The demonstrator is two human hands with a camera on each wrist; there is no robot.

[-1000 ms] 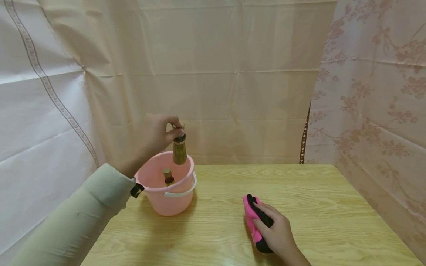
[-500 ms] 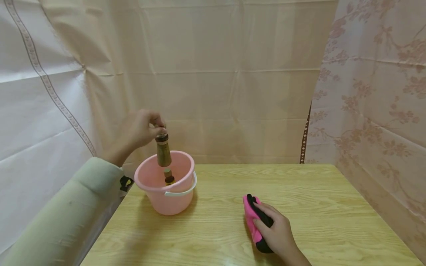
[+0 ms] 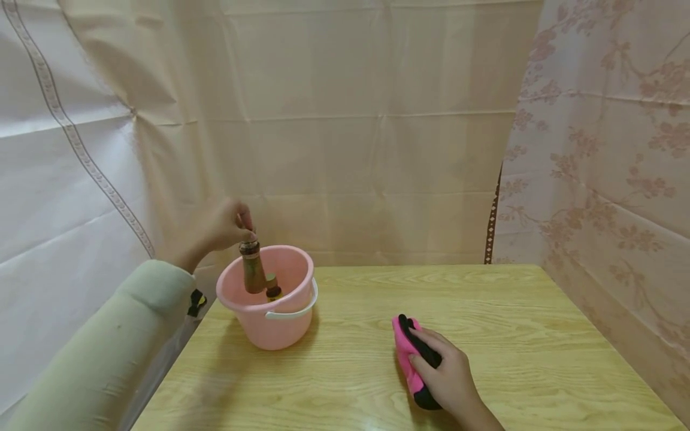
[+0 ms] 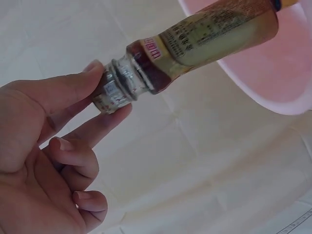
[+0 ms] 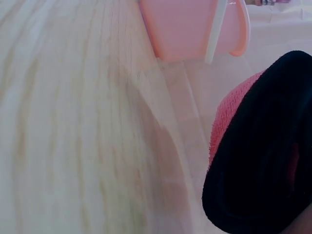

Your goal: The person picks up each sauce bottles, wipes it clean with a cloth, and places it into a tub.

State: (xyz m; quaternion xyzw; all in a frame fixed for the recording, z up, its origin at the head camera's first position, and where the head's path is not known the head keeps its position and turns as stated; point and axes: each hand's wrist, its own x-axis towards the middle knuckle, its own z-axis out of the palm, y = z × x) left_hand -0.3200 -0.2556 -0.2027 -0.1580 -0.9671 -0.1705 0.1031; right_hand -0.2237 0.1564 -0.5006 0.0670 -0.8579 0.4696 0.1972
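My left hand point(image 3: 229, 224) pinches a labelled glass bottle point(image 3: 253, 272) by its cap, between thumb and fingertips. The bottle hangs slightly tilted, its lower part inside the mouth of a pink bucket point(image 3: 275, 329). In the left wrist view, thumb and forefinger meet on the capped end of the bottle point(image 4: 214, 36), while the other fingers curl loosely. A second, dark bottle point(image 3: 273, 288) with a light cap stands in the bucket, close by the first. My right hand point(image 3: 444, 371) grips a soft pink-and-black fabric bundle point(image 3: 411, 359) at the table's front right.
The wood-grain table point(image 3: 345, 371) carries the bucket at its left. A white handle point(image 3: 293, 312) hangs down the bucket's near right side. Beige curtains point(image 3: 377, 149) close off the back, and a flowered one point(image 3: 609, 179) the right side.
My left hand has moved left with the bottle, then down, bringing the bottle's lower end into the bucket. The right hand and the fabric bundle stay where they were.
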